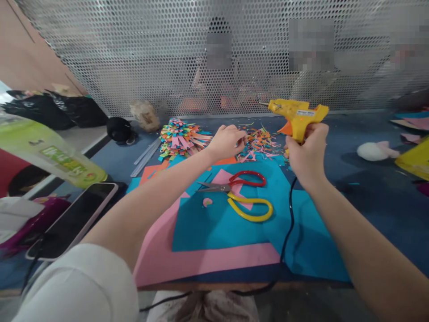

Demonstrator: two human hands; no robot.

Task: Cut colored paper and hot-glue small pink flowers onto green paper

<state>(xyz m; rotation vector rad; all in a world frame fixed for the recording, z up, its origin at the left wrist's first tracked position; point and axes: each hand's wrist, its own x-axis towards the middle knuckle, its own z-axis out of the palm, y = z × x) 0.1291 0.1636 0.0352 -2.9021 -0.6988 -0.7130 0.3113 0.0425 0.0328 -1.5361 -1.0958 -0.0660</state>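
My right hand [308, 154] grips a yellow hot glue gun [303, 112] by its handle, raised above the table with the nozzle pointing left. My left hand [228, 141] reaches over a heap of coloured paper shreds [263, 144]; its fingers are curled, and whatever may be in them is hidden. Just left of that hand stands a cone of fringed, multicoloured paper strips [177, 139]. Nearer to me, scissors [221, 188] with red and yellow handles lie spread on blue paper [214, 228]. A small pink paper roll [208, 202] rests beside their blades.
Pink paper [208, 263] lies under the blue sheets. Glue sticks [146, 156], a phone [78, 219] and a green bottle [50, 152] are on the left. The gun's black cord [288, 223] crosses the paper. A perforated metal screen [134, 53] rises behind; people sit beyond it.
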